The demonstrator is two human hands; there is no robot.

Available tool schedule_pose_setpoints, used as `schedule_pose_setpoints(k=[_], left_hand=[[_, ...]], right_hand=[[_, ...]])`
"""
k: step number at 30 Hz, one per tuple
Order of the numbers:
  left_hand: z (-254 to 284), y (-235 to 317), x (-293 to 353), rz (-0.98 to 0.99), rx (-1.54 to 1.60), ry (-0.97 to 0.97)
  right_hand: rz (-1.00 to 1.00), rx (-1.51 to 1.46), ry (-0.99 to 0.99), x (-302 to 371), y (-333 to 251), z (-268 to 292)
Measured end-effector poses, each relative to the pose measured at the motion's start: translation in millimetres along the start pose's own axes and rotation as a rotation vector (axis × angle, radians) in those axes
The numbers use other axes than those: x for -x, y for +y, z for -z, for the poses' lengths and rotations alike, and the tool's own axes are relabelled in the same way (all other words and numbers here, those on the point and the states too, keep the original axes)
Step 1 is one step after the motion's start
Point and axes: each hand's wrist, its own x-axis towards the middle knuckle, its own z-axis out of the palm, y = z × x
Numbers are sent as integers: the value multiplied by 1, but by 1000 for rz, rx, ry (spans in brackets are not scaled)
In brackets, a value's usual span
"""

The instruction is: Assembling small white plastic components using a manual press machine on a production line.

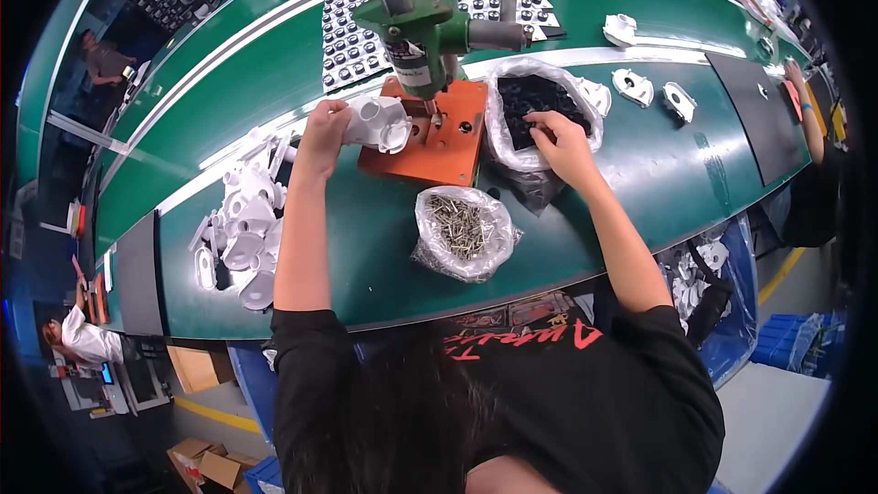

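Note:
My left hand (322, 135) grips a white plastic housing (382, 124) by its left end, above the left side of the orange press base (416, 163). The green press head (412, 37) stands over that base, its tip beside the housing. To the right, my right hand (562, 142) is over a clear plastic bag (521, 157) of small black parts (540, 96). Its thumb and fingers are pinched together at the parts; what lies between them is too small to make out. Nearer me sits an open bag (466, 270) of short metal pins (457, 224).
White housings (247, 229) lie heaped on the green table (366, 274) at left. Several more (633, 87) are spread at the right. Behind the press are white trays (352, 41) of black-topped pieces. Another person's arm (807, 110) reaches in at far right.

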Motion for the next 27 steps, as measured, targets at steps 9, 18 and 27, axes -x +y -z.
schedule_pose_setpoints(k=[9, 18, 27], left_hand=[[-16, -9, 10, -373, -553, 170], [-20, -4, 15, -64, -138, 123], [-32, 9, 19, -218, -1, -83]], right_hand=[[7, -3, 11, 1, 3, -1], [2, -17, 6, 2, 1, 1], [7, -12, 11, 2, 2, 2]])
